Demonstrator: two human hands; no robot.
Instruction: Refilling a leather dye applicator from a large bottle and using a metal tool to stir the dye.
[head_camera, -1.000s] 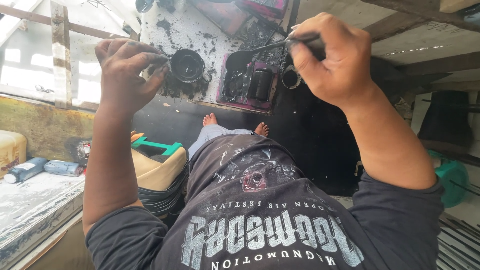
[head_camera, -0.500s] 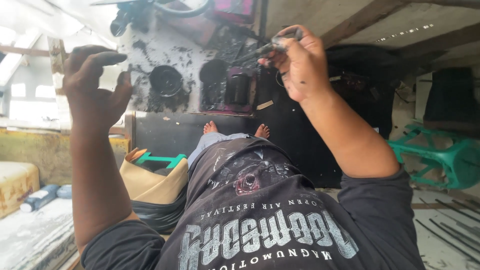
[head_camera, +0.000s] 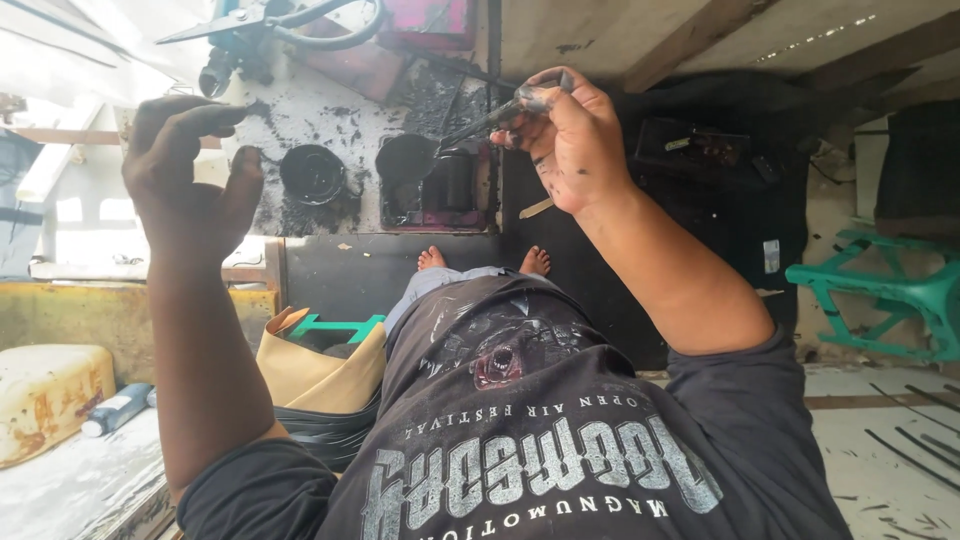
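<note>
Head view: right hand (head_camera: 570, 140), ink-smudged, raised, fingers clenched around thin dark brush-like tool (head_camera: 485, 118); tool tip points down-left toward dark round cup (head_camera: 405, 160). Left hand (head_camera: 190, 175) raised, released, fingers loosely curled, holding nothing. Between hands on stained white desk (head_camera: 330, 110): black round pot (head_camera: 312, 173), dark cup, small dark jar (head_camera: 457, 180) just beside cup. Bare feet (head_camera: 485, 260) below desk edge. Green plastic stool (head_camera: 890, 290) far right. Tan bag (head_camera: 315, 365) beside lap.
</note>
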